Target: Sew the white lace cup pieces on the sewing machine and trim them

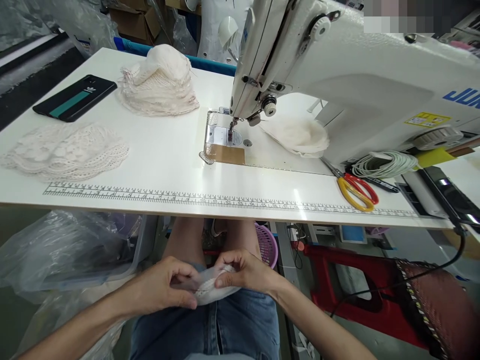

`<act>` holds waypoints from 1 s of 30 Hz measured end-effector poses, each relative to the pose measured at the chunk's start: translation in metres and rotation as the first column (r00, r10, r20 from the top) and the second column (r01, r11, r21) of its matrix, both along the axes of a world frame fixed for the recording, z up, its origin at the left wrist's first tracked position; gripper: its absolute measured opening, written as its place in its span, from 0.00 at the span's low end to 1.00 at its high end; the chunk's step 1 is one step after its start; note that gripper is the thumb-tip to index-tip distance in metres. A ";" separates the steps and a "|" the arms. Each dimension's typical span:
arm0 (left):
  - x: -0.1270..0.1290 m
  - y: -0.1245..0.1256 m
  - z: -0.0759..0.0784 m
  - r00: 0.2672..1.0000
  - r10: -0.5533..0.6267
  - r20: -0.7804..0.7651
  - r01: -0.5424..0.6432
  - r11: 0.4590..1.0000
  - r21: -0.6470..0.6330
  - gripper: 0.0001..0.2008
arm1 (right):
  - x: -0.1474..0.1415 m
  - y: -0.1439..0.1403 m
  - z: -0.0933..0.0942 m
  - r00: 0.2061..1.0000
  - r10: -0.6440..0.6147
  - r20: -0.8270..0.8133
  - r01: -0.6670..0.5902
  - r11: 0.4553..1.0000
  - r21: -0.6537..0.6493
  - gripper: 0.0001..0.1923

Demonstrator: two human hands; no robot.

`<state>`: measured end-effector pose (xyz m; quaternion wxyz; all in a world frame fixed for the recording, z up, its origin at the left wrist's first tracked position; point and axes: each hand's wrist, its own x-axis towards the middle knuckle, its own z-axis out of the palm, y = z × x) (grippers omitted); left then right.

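Over lap | left hand (165,287), right hand (243,272) pinch lace piece (208,290) | white, crumpled, scalloped

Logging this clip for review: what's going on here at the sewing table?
A person sits at a white table with a sewing machine. Both hands are down in the lap, below the table edge: the left hand and right hand pinch a small white lace piece between them. Nothing lies under the needle. On the table are a stack of lace cups, flat lace pieces, a phone and scissors with red and yellow handles.
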<state>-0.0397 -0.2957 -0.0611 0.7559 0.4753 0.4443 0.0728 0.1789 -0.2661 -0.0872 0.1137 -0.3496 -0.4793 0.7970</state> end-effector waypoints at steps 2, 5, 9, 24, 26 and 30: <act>0.006 -0.002 -0.002 0.998 0.042 -0.053 -0.040 0.999 0.035 0.11 | -0.001 -0.001 0.001 1.000 0.023 0.017 -0.024 0.997 0.079 0.16; 0.013 -0.005 -0.005 0.985 0.093 -0.145 -0.081 0.993 0.085 0.10 | 0.000 -0.002 0.004 0.998 0.041 0.048 -0.048 0.987 0.153 0.15; 0.010 -0.002 -0.005 0.988 0.074 -0.137 -0.075 0.997 -0.005 0.09 | 0.006 -0.002 0.008 0.996 0.070 0.062 -0.079 0.985 0.154 0.13; 0.022 0.001 -0.001 0.979 0.004 -0.202 0.013 0.997 0.080 0.11 | 0.010 -0.005 0.008 0.986 0.102 0.134 -0.147 0.911 0.386 0.18; 0.021 0.001 -0.001 0.983 -0.001 -0.185 0.012 0.998 0.061 0.10 | 0.010 -0.004 0.008 0.986 0.112 0.120 -0.150 0.909 0.389 0.19; 0.020 0.001 -0.002 0.985 -0.005 -0.172 0.010 1.000 0.028 0.10 | 0.009 -0.003 0.003 0.988 0.147 0.050 -0.155 0.910 0.384 0.20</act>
